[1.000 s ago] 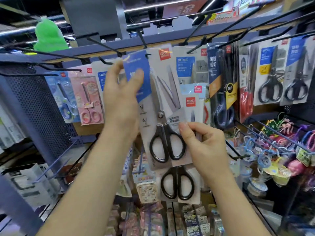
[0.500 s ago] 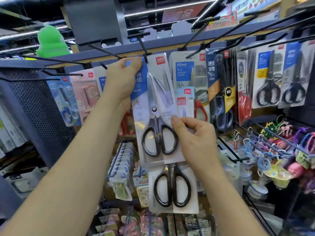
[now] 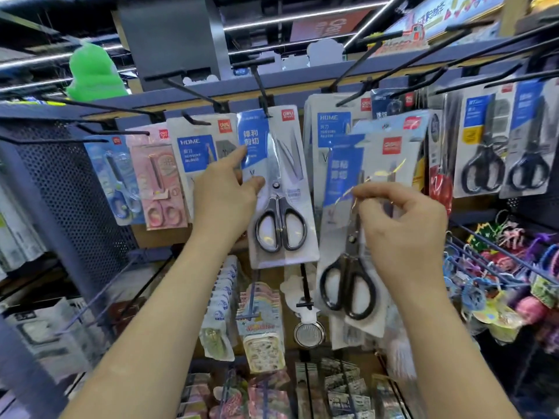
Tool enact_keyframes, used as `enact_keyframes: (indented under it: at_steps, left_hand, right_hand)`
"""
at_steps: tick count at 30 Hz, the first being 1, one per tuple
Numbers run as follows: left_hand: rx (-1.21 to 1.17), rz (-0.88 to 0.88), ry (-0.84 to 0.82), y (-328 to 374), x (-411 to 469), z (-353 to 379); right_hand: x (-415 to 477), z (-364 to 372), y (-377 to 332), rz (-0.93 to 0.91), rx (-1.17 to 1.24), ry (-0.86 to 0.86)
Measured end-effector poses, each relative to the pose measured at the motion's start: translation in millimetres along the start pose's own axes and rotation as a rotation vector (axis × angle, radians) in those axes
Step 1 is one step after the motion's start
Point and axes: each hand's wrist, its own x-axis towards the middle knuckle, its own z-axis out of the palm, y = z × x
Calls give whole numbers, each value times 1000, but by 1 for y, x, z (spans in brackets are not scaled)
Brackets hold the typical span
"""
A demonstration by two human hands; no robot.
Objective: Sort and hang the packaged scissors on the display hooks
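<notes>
The shop rack carries black display hooks [image 3: 262, 87] across the upper frame. One scissors pack [image 3: 279, 189] hangs at centre, and the left hand [image 3: 223, 204] loosely touches its edge. At centre right the right hand [image 3: 405, 234] pinches further blurred packs [image 3: 338, 213]. This thin grip may let them slip before they reach a hook.

A green plush toy [image 3: 93, 72] sits far up on the left, above a perforated metal panel [image 3: 69, 201]. Colourful trinkets [image 3: 499, 267], perhaps keychains, hang on the right. Small packets [image 3: 263, 337] hang lower, near the middle.
</notes>
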Motion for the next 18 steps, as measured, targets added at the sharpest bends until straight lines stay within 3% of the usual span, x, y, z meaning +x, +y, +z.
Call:
enact_keyframes:
  at_steps: [8, 11, 14, 16, 18]
  left_hand:
    - [649, 148, -73, -1, 20, 19]
    - [697, 167, -57, -7, 19, 18]
    - [257, 166, 14, -6, 7, 12]
    - [-312, -3, -69, 9, -6, 5]
    - [-630, -129, -203, 25, -13, 0]
  right_hand:
    - [7, -13, 13, -77, 113, -97]
    - [3, -8, 24, -38, 165, -122]
    - [0, -5, 32, 27, 253, -188]
    - [-2, -4, 32, 45, 292, -224]
    - [-4, -1, 28, 43, 325, -255]
